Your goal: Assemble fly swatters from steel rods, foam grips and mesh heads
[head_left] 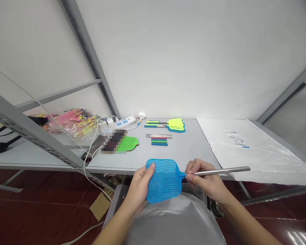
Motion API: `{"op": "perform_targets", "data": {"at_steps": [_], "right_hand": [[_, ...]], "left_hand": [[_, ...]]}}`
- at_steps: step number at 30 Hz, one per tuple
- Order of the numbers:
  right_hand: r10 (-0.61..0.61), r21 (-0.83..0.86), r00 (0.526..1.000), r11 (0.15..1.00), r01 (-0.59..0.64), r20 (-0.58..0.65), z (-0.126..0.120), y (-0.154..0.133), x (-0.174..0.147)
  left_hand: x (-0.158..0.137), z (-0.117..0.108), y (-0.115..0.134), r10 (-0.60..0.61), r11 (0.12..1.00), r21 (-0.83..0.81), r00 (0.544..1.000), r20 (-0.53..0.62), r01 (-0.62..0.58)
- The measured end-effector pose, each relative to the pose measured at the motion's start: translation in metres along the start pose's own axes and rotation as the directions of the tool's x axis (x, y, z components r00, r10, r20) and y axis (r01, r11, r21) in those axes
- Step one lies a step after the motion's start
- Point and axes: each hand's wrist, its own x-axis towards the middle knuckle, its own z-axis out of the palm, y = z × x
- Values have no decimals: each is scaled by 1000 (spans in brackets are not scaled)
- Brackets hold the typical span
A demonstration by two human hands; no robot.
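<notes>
A blue perforated fly swatter head (164, 180) is in my left hand (140, 185), its thumb lying over the near left edge. My right hand (205, 178) is closed round a silver metal tube (226, 170), right where it meets the neck of the blue head. The tube points off to the right, over the table's front edge. Beyond my hands, several metal tubes (159, 135) lie in a row on the table. Red, green and blue handle grips (159, 141) are lined up just in front of them.
Yellow and blue fly swatters (175, 124) lie stacked at the back of the grey table (188, 146). A green swatter head (131, 143) is at the left, near a power strip (126, 121) with cables. White plastic packaging (244, 146) covers the right side. Bagged colourful items (73, 124) sit beyond the left post.
</notes>
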Motion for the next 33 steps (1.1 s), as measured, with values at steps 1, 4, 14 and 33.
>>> {"op": "perform_targets", "data": {"at_steps": [1, 4, 14, 33], "right_hand": [[0, -26, 1000, 1000, 0, 7, -1, 1, 1], [1, -113, 999, 994, 3, 34, -4, 4, 2], [-152, -233, 881, 971, 49, -448, -66, -3, -1], [659, -228, 716, 751, -619, 229, 45, 36, 175]], "left_hand": [[2, 2, 1, -106, 989, -98, 993, 46, 110], [10, 0, -2, -313, 899, -289, 944, 103, 330], [43, -61, 10, -118, 894, -448, 964, -240, -2], [81, -125, 8, 686, 578, 547, 724, 76, -606]]}}
